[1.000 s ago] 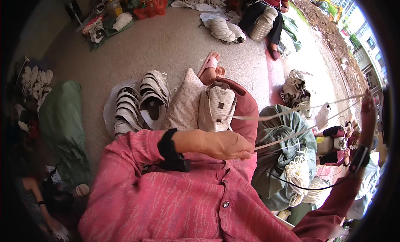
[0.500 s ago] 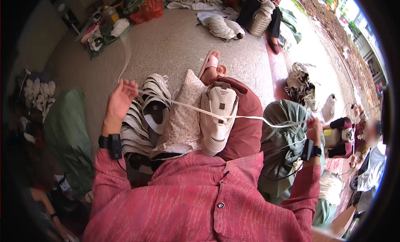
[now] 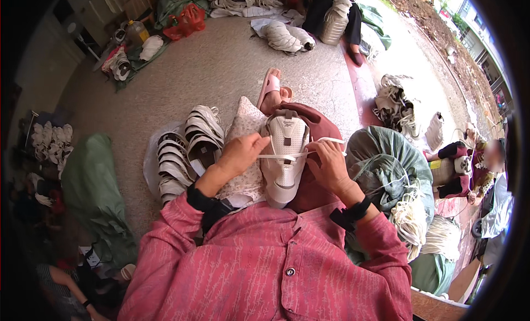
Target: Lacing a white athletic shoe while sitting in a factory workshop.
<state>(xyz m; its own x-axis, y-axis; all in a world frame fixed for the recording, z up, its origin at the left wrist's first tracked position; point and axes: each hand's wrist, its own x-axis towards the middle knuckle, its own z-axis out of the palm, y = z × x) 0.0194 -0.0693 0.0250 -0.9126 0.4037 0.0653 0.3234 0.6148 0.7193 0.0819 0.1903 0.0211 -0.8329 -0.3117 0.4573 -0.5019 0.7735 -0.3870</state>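
Observation:
A white shoe upper [image 3: 284, 180] with a perforated toe lies lengthwise over my lap, on the dark red trouser leg. A flat white shoelace [image 3: 282, 157] crosses it from side to side. My left hand [image 3: 240, 154] is at the shoe's left edge, thumb and fingers pinched on the lace. On the right side my right hand [image 3: 330, 164] pinches the other part of the lace, which loops up over its knuckles. The fingertips partly hide where the lace is gripped. A patterned cloth [image 3: 243, 127] lies under my left forearm, beside the shoe.
Nested white shoe uppers [image 3: 175, 161] stand on the floor at left, near a green sack [image 3: 96, 194]. A green bag [image 3: 381, 161] and bundled white laces [image 3: 409, 220] are at right. Other people [image 3: 486, 161] sit nearby; more uppers [image 3: 287, 36] lie ahead.
Both hands have come inward from wide apart to the shoe's two sides. The lace, stretched out long before, now lies short across the shoe with a loop at my right hand.

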